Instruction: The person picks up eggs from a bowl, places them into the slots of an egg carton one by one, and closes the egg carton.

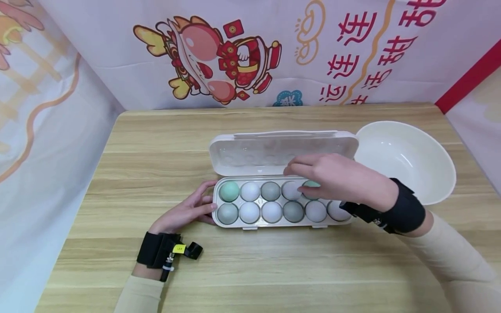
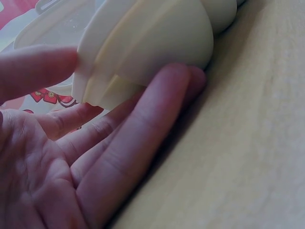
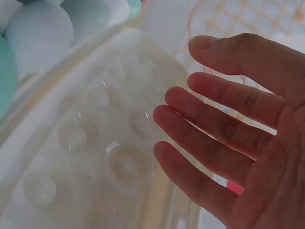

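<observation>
A white plastic egg box (image 1: 272, 224) lies on the table with its lid (image 1: 250, 158) hinged back. Pale green, whitish and grey eggs (image 1: 249, 213) sit in two rows in its cups. At the box's left end, my left hand (image 1: 185, 213) holds it, thumb on the rim and fingers along the side wall; the left wrist view shows them against the box (image 2: 167, 43). Above the right part of the box hovers my right hand (image 1: 334, 176), hiding some eggs. In the right wrist view that hand (image 3: 228, 124) holds nothing, fingers apart before the clear lid (image 3: 114, 138).
A large white bowl (image 1: 411, 161) stands at the right, close to the lid's right end. Beneath everything is a wood-grain table (image 1: 156, 148), with a printed cloth (image 1: 105, 39) hanging behind its far edge.
</observation>
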{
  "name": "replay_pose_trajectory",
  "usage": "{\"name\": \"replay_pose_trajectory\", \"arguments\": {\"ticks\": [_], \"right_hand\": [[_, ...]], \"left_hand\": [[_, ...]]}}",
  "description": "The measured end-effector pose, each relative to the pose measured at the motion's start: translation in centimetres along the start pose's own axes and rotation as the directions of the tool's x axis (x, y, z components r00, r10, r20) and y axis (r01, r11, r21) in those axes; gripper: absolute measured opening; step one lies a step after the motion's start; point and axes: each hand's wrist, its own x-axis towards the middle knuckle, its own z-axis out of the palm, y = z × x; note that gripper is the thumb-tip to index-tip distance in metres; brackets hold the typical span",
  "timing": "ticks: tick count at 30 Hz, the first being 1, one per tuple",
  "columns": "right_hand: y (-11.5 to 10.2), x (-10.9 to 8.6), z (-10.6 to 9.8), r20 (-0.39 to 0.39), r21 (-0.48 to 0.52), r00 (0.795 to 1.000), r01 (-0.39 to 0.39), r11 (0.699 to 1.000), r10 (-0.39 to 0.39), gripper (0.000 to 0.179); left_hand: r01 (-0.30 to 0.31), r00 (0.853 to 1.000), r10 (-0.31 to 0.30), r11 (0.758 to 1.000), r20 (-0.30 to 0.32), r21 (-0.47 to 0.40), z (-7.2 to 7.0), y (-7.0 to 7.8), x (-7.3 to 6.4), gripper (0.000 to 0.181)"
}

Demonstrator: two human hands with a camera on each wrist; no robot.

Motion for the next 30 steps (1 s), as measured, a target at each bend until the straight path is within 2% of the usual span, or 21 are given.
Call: {"name": "replay_pose_trajectory", "arguments": {"ticks": [3,7,16,19,24,30], "right_hand": [[0.3,-0.5,-0.4,-0.027,0.025,0.999,-0.033,0.999,0.034,0.036],[0.4,-1.2,-0.6,-0.007,0.054,0.994,-0.109,0.993,0.109,0.039],[0.7,-2.7,-0.4,0.036,0.127,0.957,-0.29,0.949,0.288,0.041],[0.8,-3.1,-0.5,0.01,0.151,0.948,-0.316,0.937,0.318,0.04],[1.0,-3.6,-1.3,-0.08,0.134,0.943,-0.311,0.941,0.323,0.039],[1.2,-4.2,-2.0,-0.081,0.099,0.913,-0.393,0.914,0.401,0.045]], "left_hand": [[0.002,1.0,-0.001,1.0,0.004,-0.009,-0.1,0.0,-0.1,0.058],[-0.004,1.0,0.004,1.0,0.012,-0.025,-0.2,-0.1,-0.1,0.059],[-0.01,1.0,0.01,0.999,0.016,-0.04,-0.1,-0.1,0.0,0.062],[-0.005,1.0,0.005,0.999,0.015,-0.034,-0.1,-0.1,0.0,0.063],[-0.001,1.0,0.001,1.0,0.011,-0.015,-0.1,0.0,0.0,0.063],[0.0,1.0,0.0,1.0,0.016,-0.006,-0.3,0.0,0.1,0.062]]}}
